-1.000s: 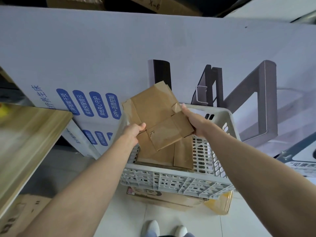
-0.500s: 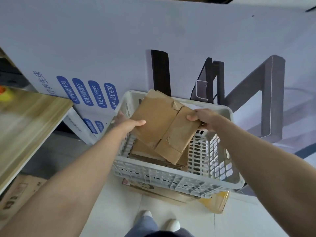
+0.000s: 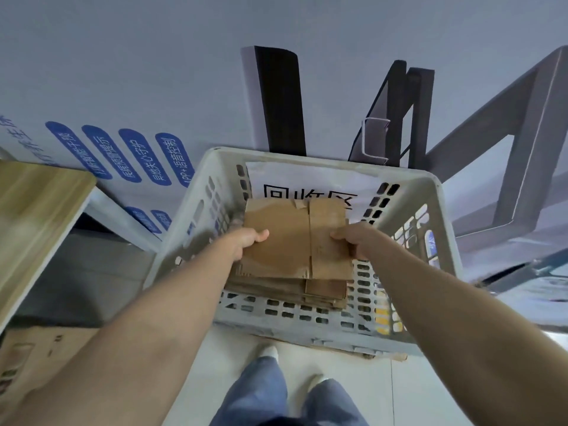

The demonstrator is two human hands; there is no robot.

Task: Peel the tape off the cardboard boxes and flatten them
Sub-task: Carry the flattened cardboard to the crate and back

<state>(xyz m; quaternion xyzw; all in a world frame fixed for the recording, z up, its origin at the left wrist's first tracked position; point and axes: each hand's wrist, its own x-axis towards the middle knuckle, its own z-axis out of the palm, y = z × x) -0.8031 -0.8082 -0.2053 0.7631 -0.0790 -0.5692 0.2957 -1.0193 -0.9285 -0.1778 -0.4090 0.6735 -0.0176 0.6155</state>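
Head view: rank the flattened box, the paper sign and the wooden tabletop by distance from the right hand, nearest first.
1. flattened box, gripped by the right hand at its right edge.
2. paper sign, on the crate's far wall.
3. wooden tabletop, far left, outside the crate.

"回收区" on paper sign (image 3: 307, 179) in crate (image 3: 190, 229)

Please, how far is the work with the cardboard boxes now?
Done: a stack of flattened brown cardboard lies in the white slotted plastic crate. In hand: the left hand and right hand grip another flattened brown cardboard box by its sides, over that stack. Left: letting it go; the brown carton on the floor at the left may need flattening.
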